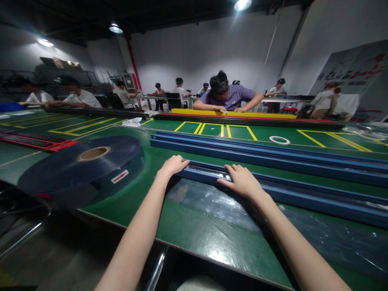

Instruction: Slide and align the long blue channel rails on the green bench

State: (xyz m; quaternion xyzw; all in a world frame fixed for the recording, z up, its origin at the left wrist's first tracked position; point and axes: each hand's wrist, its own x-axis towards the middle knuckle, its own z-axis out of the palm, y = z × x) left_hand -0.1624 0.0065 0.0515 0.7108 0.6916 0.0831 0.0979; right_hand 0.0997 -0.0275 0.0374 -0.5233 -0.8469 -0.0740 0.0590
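A long blue channel profile [303, 193] lies along the green table in front of me. My left hand [175, 165] is closed round its left end, with the thumb at the top edge. Farther right, my right hand [244, 180] straddles the same profile, fingers over the far side and thumb at the near side. Something clear and shiny, like plastic film, shows inside the channel between my hands. A wide clear plastic strip [218, 204] lies flat on the table on the near side of the profile.
Left of my hands stands a big roll of clear plastic strip [65, 163]. More blue profiles [257, 151] lie just beyond. A white ring [279, 140] rests behind them. Across the table, a person in purple [232, 97] bends over yellow profiles [254, 114].
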